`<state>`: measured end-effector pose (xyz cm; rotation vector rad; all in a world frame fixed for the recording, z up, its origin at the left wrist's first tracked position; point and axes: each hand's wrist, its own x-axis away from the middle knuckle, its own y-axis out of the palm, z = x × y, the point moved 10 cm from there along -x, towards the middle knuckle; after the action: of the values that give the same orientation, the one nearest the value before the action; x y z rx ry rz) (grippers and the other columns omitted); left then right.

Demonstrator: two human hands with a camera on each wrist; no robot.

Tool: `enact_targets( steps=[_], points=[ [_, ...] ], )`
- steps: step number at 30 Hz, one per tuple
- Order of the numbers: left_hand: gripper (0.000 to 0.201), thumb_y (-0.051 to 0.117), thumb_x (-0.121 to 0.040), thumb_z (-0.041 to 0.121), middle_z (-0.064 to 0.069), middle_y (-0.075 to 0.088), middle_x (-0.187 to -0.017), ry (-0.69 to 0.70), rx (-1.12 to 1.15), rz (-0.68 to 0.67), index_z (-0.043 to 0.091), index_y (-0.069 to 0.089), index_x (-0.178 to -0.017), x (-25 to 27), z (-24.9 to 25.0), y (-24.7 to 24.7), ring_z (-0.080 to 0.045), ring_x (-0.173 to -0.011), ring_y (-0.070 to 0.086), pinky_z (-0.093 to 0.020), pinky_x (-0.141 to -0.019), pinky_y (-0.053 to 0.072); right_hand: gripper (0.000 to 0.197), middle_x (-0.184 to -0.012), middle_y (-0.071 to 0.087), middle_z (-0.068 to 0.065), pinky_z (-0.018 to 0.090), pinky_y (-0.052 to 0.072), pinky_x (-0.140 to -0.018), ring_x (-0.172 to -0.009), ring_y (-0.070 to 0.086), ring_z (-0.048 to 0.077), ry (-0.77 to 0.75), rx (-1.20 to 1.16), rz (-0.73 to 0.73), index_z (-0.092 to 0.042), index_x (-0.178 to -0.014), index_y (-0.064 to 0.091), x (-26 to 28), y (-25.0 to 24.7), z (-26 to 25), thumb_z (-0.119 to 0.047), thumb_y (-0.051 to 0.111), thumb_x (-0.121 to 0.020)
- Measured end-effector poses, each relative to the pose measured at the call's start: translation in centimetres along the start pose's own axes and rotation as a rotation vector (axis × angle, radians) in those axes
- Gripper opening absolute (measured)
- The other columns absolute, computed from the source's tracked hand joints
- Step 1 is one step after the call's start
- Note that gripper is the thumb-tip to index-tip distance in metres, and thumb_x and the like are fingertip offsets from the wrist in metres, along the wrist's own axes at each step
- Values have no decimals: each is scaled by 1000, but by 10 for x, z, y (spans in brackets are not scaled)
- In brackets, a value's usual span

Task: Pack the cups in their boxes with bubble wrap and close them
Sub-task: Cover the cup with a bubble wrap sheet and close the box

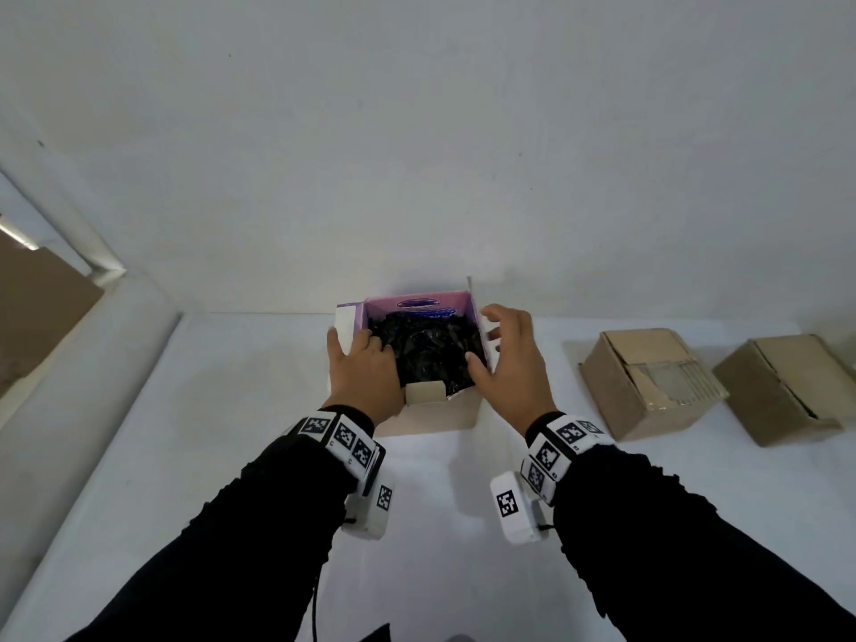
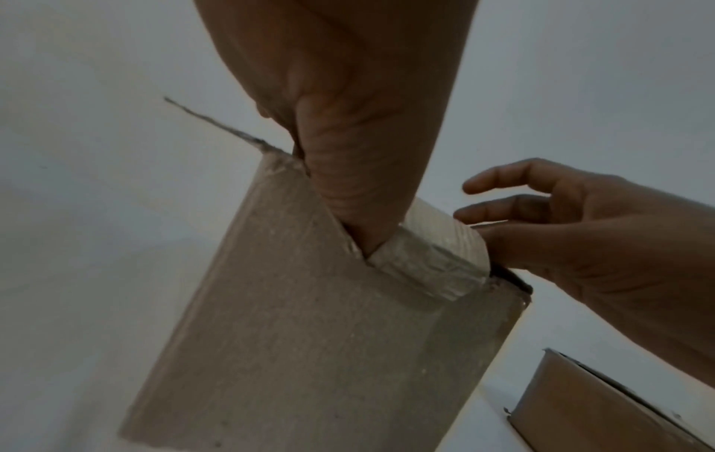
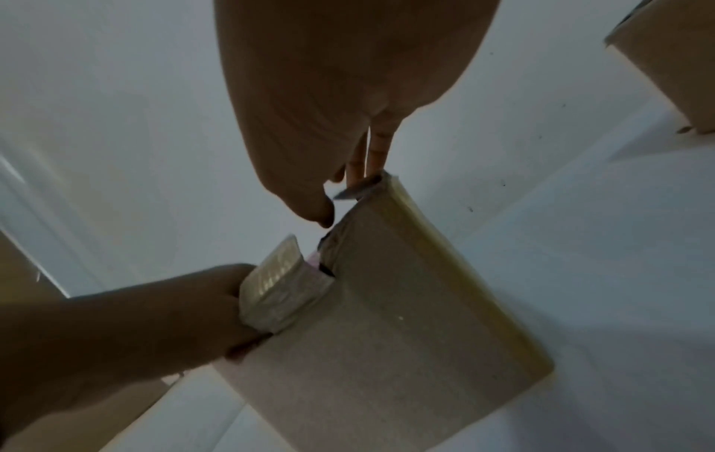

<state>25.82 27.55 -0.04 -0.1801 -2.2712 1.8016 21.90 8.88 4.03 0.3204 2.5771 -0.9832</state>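
An open box (image 1: 435, 417) with a pink inside stands against the wall, filled with dark bubble wrap (image 1: 431, 349); no cup shows under the wrap. My left hand (image 1: 366, 366) lies over the box's left wall, fingers straight and pressing on the wrap, with one finger outside on the white left flap (image 1: 345, 324). My right hand (image 1: 507, 354) hovers at the right wall with fingers spread and loosely bent, its thumb touching the wrap's edge. The wrist views show the box's taped brown outside (image 2: 309, 336) (image 3: 387, 321), with the right hand (image 2: 580, 229) and the left hand (image 3: 135, 321) at its rim.
Two brown cardboard boxes (image 1: 648, 382) (image 1: 778, 386) with flaps folded over stand to the right on the white table (image 1: 231, 456). A white wall rises just behind the open box. The table's left edge (image 1: 92, 410) runs along a ledge.
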Motion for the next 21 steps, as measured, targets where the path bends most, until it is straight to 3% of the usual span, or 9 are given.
enact_targets(
  steps=[3,7,9,12,14,16,18,21],
  points=[
    [57,55,-79,40,0,49,-134,-4,36,70,19,46,-130,3,3,-5,-21,-139,26,-61,-114,5,48,-122,48,-2,28,49,-76,-96,58,14,-76,64,-138,-23,-125,47,6,22,-16,-18,68,-82],
    [80,42,-76,63,-8,41,-147,15,217,254,17,40,-143,17,-9,-8,-30,-142,24,-60,-113,14,31,-109,58,1,34,46,-79,-92,58,22,-226,238,-239,-20,-116,59,14,43,-21,-24,62,-85],
    [94,45,-69,71,-18,30,-152,-75,346,323,18,36,-145,27,-26,-8,-41,-140,23,-60,-109,22,25,-108,59,-3,33,41,-82,-98,55,20,-287,315,-248,-22,-113,61,17,48,-22,-27,57,-89],
    [123,61,-59,83,-17,11,-157,-306,593,253,21,9,-152,41,-53,8,-41,-138,26,-56,-104,32,24,-111,59,-10,33,37,-88,-107,50,16,-302,344,-250,-25,-110,62,21,49,-23,-30,45,-94],
    [126,71,-61,74,-11,16,-156,-343,924,264,23,1,-152,46,-58,11,-31,-139,31,-49,-104,35,29,-111,60,-11,33,35,-89,-108,49,15,-283,259,-242,-25,-108,63,22,45,-24,-27,39,-92],
    [115,75,-70,60,-7,27,-153,-280,1208,391,24,3,-152,49,-59,-1,-20,-138,33,-33,-102,36,30,-110,60,-13,34,34,-91,-108,49,13,-285,191,-244,-26,-108,63,24,41,-26,-30,39,-90],
    [104,72,-76,57,-1,44,-141,-201,1255,516,25,8,-152,52,-58,-18,-14,-125,47,-27,-95,39,28,-108,60,-14,35,35,-92,-107,50,11,-321,192,-257,-27,-108,62,27,39,-30,-42,44,-92],
    [90,59,-81,64,7,60,-121,19,1066,532,23,19,-150,50,-38,-35,-12,-107,58,-33,-88,46,32,-104,59,-13,33,36,-92,-102,52,11,-352,207,-258,-27,-103,62,30,37,-31,-55,52,-90]
  ],
)
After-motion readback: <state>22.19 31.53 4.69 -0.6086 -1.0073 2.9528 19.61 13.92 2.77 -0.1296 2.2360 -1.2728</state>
